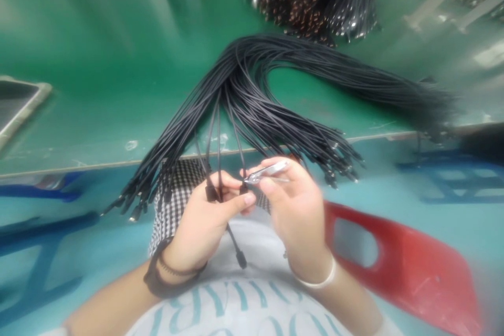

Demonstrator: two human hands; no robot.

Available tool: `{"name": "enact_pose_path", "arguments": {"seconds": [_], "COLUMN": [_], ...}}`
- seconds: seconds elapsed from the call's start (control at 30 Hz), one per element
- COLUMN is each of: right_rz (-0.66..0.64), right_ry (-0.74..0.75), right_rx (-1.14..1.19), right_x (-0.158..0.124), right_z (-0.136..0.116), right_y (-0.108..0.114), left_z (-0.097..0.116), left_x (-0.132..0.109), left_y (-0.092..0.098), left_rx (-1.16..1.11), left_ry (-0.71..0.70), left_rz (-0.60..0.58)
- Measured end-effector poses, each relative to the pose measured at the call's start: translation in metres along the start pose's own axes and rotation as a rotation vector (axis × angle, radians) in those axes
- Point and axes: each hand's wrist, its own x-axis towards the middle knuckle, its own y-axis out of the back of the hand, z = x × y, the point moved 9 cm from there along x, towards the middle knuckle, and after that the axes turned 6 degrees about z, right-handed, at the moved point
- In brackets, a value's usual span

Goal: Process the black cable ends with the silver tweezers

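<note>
green workbench (118, 115) bears a fanned bundle of black cables (244, 89), their plug ends drooping past its front edge. below that edge, a red chair back (394, 268) sits right of the hands. the left hand (205, 226) clasps a black connector (211, 192); the right hand (295, 215) pinches slim metal tweezers (265, 172), tips just above a second connector (244, 188).

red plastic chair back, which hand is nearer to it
Right hand, just beside the red plastic chair back; left hand farther away, on the right hand's other side.
</note>
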Motion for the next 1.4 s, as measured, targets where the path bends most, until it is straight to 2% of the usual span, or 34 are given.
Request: {"name": "enact_pose_path", "arguments": {"seconds": [0.1, 0.17, 0.23, 0.3, 0.33, 0.37, 0.4, 0.47, 0.57, 0.63, 0.73, 0.93, 1.1, 1.27, 1.4], "right_rz": [-0.172, -0.116, 0.128, 0.454, 0.562, 0.608, 0.577, 0.332, -0.132, -0.280, -0.239, -0.151, -0.037, -0.009, -0.020], "right_ry": [-0.017, 0.133, 0.425, 0.693, 0.747, 0.747, 0.698, 0.489, 0.071, -0.111, -0.169, -0.077, -0.042, -0.011, -0.009], "right_rx": [-0.155, -0.381, -0.689, -0.962, -1.028, -1.035, -0.976, -0.742, -0.398, -0.283, -0.203, -0.119, 0.031, 0.005, 0.098], "right_x": [0.002, 0.012, 0.019, 0.014, 0.011, 0.009, 0.010, 0.015, 0.005, -0.006, -0.006, -0.002, -0.011, -0.017, -0.019], "right_z": [-0.003, -0.022, -0.058, -0.093, -0.101, -0.104, -0.101, -0.077, -0.022, 0.001, 0.007, -0.004, -0.001, -0.001, -0.002], "right_y": [-0.011, 0.000, 0.024, 0.048, 0.057, 0.064, 0.068, 0.060, 0.017, -0.005, -0.009, 0.001, 0.013, 0.015, 0.013], "left_z": [-0.003, -0.011, -0.026, -0.042, -0.047, -0.049, -0.050, -0.047, -0.040, -0.035, -0.031, -0.032, -0.015, -0.003, 0.001], "left_x": [-0.003, -0.010, -0.021, -0.031, -0.033, -0.034, -0.033, -0.030, -0.028, -0.030, -0.032, -0.032, -0.029, -0.027, -0.028], "left_y": [-0.007, -0.011, -0.014, -0.013, -0.012, -0.010, -0.010, -0.012, -0.020, -0.023, -0.021, -0.012, -0.011, -0.011, -0.014], "left_rx": [0.095, 0.123, 0.110, 0.099, 0.096, 0.088, 0.074, 0.048, 0.094, 0.160, 0.159, -0.002, -0.075, -0.051, -0.065], "left_ry": [0.012, 0.083, 0.240, 0.389, 0.427, 0.437, 0.422, 0.362, 0.275, 0.239, 0.240, 0.263, 0.112, 0.024, -0.002], "left_rz": [-0.102, -0.185, -0.260, -0.293, -0.293, -0.289, -0.287, -0.302, -0.376, -0.420, -0.397, -0.238, -0.191, -0.154, -0.164]}}
